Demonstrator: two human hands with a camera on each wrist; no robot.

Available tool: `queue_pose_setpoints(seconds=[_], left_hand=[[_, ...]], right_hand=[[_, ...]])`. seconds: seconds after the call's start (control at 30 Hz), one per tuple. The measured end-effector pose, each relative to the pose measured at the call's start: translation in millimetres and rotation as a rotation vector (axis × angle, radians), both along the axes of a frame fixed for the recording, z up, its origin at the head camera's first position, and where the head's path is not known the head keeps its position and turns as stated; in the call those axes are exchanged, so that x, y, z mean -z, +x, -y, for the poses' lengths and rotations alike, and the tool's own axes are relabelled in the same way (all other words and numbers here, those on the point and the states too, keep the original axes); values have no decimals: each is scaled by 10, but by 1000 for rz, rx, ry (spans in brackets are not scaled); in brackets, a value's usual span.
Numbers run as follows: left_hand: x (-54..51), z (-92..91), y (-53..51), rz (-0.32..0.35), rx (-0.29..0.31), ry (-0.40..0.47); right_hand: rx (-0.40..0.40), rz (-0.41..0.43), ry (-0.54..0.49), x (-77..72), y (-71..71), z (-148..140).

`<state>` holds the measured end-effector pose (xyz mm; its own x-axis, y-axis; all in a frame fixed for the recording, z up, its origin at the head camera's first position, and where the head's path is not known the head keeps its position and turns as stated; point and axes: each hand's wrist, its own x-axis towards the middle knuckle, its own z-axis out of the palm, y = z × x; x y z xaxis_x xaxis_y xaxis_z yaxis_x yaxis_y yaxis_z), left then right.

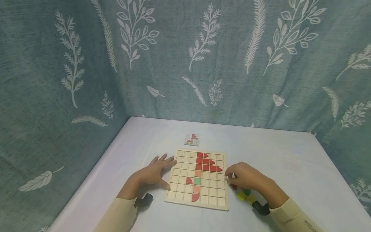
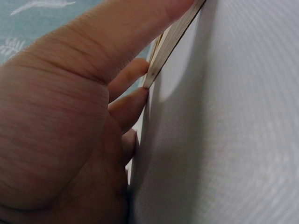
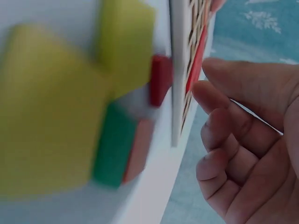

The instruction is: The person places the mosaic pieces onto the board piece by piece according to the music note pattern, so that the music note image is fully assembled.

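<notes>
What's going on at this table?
A person is laying out coloured pieces on a gridded board. Their left hand touches its left edge; the right hand is by its right edge, fingers curled, with no piece visible in them. Red, orange and green pieces sit on the grid, many cells bare. Loose pieces, some yellow, lie right of the board. A small card with a similar-looking pattern lies beyond it.

Leafy teal curtain (image 1: pixel 174 58) behind white table (image 1: pixel 275 151)
</notes>
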<state>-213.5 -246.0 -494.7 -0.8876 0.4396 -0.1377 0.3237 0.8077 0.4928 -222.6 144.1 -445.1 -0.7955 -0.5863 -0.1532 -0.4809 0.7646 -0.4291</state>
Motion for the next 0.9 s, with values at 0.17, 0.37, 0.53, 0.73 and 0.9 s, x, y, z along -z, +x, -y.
queue_pose_setpoints(seconds=[0.17,0.37,0.53,0.73,0.9], left_hand=[[14,34,30,-1,-4,21],[16,37,69,-1,-4,22],[-14,-16,21,-5,-7,30],[-31,-14,11,-10,7,33],[-57,-11,13,-6,4,26]], right_hand=[[-9,57,-7,82,24,-115],[-82,14,-2,118,37,-168],[-16,-61,56,51,10,-152],[59,-84,153,73,-30,-140],[6,-94,29,112,-42,-134]])
